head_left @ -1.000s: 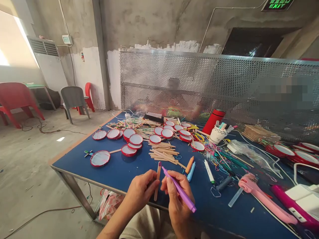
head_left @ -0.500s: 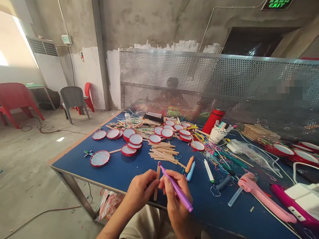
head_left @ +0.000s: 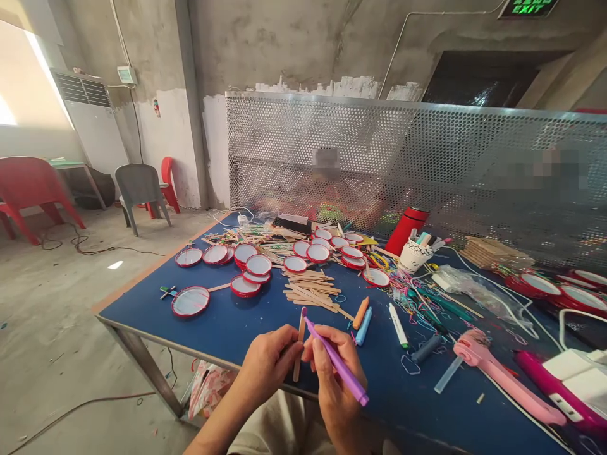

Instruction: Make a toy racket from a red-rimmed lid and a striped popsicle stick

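Between the fingertips of my left hand (head_left: 272, 360) a flat wooden craft stick (head_left: 297, 366) is pinched, standing nearly upright at the table's front edge. My right hand (head_left: 334, 366) grips a purple marker (head_left: 342, 370) like a pen. The marker's tip touches or nearly touches the stick's upper end, where purple colour shows. Just beyond my hands lies a pile of bare craft sticks (head_left: 310, 292). An orange marker (head_left: 361, 313) and a light blue marker (head_left: 363, 327) rest to the right of the pile.
Small red-rimmed drums (head_left: 190, 302) cover the blue table's (head_left: 142, 309) left and middle. A red flask (head_left: 406, 230) and a white cup of pens (head_left: 413, 256) stand behind. On the right are a pink glue gun (head_left: 509, 379), coloured cords and cables. A perforated metal screen (head_left: 294, 133) borders the back.
Hardly anything differs. Both hands, the stick and the purple marker keep almost the same place, and purple at the stick's top looks slightly more spread.
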### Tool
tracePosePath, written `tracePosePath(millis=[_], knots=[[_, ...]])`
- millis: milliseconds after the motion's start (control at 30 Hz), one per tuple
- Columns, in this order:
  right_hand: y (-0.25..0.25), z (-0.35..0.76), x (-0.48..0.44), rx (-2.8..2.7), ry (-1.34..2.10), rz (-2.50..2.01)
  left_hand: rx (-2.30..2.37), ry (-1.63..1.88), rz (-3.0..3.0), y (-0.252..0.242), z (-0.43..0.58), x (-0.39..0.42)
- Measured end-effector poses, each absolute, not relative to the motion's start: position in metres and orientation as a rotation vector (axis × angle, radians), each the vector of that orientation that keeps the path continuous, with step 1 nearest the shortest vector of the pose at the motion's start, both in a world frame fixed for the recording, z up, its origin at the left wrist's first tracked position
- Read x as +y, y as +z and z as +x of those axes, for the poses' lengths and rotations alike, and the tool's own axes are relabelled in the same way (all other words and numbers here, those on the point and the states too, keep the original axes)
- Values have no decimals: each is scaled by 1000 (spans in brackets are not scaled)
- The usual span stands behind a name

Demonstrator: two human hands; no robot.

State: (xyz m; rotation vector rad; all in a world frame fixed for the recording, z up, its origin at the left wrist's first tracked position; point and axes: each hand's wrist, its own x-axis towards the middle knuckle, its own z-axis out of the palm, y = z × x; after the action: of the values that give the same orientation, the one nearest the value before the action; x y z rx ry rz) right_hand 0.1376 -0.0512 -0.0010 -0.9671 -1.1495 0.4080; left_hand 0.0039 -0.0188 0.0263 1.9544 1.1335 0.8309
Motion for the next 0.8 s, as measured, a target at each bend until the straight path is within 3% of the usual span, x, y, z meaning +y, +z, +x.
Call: tracePosePath(millis=[800], knots=[[7,137,-53,-1061,411,-976,1142,835,1952,25,4,-19]])
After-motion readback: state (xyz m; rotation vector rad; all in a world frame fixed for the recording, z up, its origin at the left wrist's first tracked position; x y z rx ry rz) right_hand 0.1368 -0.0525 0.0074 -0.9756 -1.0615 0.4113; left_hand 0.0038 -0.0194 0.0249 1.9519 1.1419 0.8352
